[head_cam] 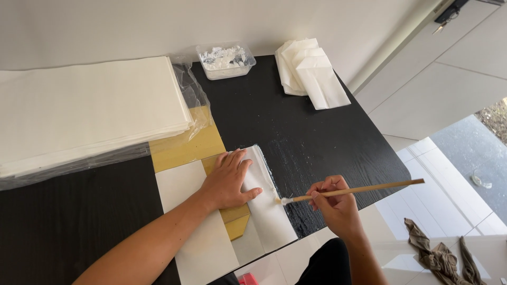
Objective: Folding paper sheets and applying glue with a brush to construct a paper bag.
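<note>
My left hand (228, 179) lies flat, fingers spread, on a folded white paper sheet (269, 211) near the front edge of a black table (296, 132). A yellow-brown template board (185, 150) shows under the paper. My right hand (335, 206) grips a thin wooden brush (359, 190), held almost level. Its pale bristle tip (285, 200) touches the right edge of the white paper. A wet smear of glue (288, 158) shines on the table just beside that edge.
A large stack of white sheets (90, 111) in clear plastic wrap fills the back left. A clear tub of white paste (226, 60) stands at the back. Folded white paper bags (311, 74) lie back right. A brown cloth (438, 256) lies on the tiled floor.
</note>
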